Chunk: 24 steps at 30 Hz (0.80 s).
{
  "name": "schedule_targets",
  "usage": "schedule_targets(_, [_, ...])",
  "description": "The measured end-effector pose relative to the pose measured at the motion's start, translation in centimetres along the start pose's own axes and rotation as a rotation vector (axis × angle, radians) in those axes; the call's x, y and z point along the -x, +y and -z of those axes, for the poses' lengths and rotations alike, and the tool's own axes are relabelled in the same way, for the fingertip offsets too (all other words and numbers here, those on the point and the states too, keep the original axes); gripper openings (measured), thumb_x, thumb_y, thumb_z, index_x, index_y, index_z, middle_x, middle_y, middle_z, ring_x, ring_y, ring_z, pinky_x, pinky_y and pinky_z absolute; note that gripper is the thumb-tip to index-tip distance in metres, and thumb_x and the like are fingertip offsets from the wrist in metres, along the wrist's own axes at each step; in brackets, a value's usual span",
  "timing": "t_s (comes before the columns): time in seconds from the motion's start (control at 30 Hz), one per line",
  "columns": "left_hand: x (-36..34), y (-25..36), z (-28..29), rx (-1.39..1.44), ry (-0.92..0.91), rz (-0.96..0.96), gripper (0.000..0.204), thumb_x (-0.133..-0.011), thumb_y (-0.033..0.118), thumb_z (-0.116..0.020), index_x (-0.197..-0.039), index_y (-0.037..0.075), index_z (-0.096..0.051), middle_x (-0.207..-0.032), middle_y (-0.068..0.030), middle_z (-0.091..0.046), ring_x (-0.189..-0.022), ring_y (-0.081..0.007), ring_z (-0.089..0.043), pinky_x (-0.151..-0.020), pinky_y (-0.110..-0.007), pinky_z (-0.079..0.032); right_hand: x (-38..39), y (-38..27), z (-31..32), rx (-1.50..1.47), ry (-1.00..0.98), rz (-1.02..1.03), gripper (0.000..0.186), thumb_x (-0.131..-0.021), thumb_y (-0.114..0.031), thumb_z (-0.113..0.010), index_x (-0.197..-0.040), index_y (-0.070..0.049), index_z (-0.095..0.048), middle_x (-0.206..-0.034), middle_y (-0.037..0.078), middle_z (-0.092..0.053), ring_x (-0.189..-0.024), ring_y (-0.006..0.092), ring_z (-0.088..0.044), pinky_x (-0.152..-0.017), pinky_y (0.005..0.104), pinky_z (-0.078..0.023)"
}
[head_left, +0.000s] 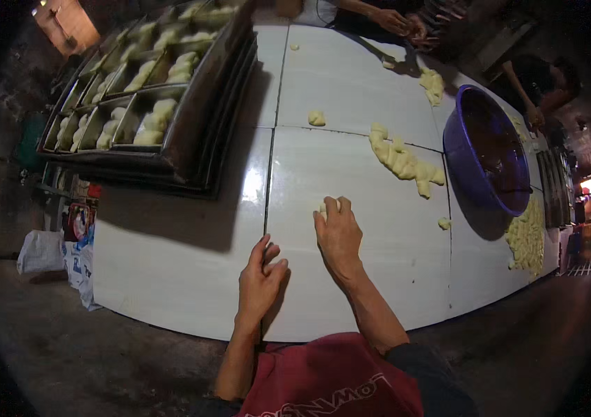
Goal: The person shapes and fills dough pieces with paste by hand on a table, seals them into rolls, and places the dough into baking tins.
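My right hand [339, 233] is curled over a small piece of pale yellow dough [322, 208] on the white tiled table [323, 278]; most of the piece is hidden under the fingers. My left hand [261, 278] hovers over or rests on the table to its left, thumb and fingers apart, with nothing in it. Beyond my right hand lies a long clump of dough pieces [403, 163]. One lone dough lump [316, 118] sits farther off, and a smaller bit [444, 223] is to the right.
Stacked dark metal trays [191, 149] stand at the left, the top one divided into compartments holding dough. On the right is a purple basin [454, 149] with dark contents, beside many dough pieces [526, 236]. Other people's hands [406, 26] work at the far side.
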State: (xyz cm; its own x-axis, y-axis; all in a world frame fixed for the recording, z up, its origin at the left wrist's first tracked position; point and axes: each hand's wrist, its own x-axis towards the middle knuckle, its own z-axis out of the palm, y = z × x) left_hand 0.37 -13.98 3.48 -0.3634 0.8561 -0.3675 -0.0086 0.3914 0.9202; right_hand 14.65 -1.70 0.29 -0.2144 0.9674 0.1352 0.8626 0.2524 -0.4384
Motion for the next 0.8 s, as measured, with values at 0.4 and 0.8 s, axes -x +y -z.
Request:
schedule_targets(0.4, [3.0, -3.9, 13.6, 0.264, 0.08, -0.018, 0.041, -0.094, 0.01, -0.066, -0.132, -0.003, -0.055, -0.115, -0.0104, -0.067, -0.083, -0.0049, -0.061, -0.072, -0.02, -0.052, -0.9, -4.9, 7.5, -0.98, -0.28, -0.351, 0.025, -0.082, -0.016, -0.07, -0.102, -0.006, -0.06, -0.084, 0.0, -0.055, -0.071, 0.0072, -0.051, -0.057, 0.0243, -0.044])
schedule_targets(0.8, [1.7, -7.6, 36.2, 0.17, 0.483, -0.113, 0.027, -0.095, 0.009, -0.063, -0.118, -0.006, -0.063, -0.095, -0.013, -0.072, -0.077, -0.0147, -0.07, -0.065, -0.026, -0.056, -15.0, -39.5, 9.9, -0.586, -0.258, 0.378, 0.04, -0.081, -0.027, -0.074, -0.108, 0.001, -0.065, -0.096, 0.009, -0.067, -0.085, 0.0128, -0.062, -0.073, 0.0279, -0.05])
